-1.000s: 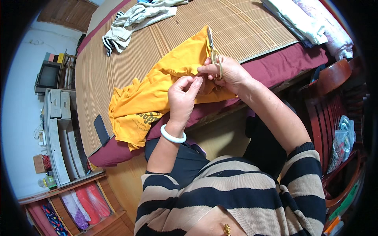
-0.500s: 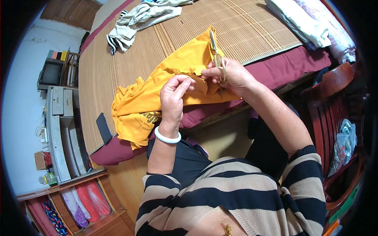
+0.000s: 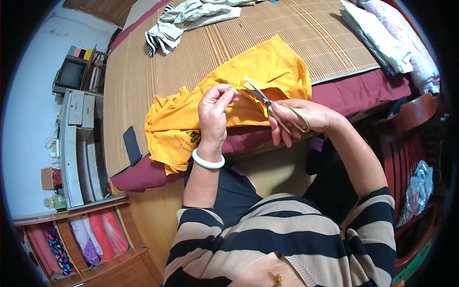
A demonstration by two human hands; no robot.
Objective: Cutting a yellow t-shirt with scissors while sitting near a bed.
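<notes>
A yellow shirt (image 3: 258, 62) with dark print lies rumpled over the near edge of the bed. My left hand (image 3: 213, 112), a pale bangle (image 3: 208, 161) on its wrist, is closed in a pinch above the shirt. What its fingertips hold is too small to make out. My right hand (image 3: 301, 115) grips a pair of scissors (image 3: 264, 99), thumb and fingers at the brass-coloured handles. The blades point up and left over the shirt, their tips close to my left fingertips.
A woven mat (image 3: 201, 62) covers the bed. A dark phone (image 3: 132, 146) lies at its left edge, a grey garment (image 3: 191, 21) at the far side, folded white cloth (image 3: 377, 40) at the right. A wooden chair (image 3: 413, 115) holding a plastic bag (image 3: 416, 191) stands at right.
My right hand has turned and moved down and right. The scissors swing from pointing away to pointing up and left, toward my left hand. The shirt's far right part lies spread wider.
</notes>
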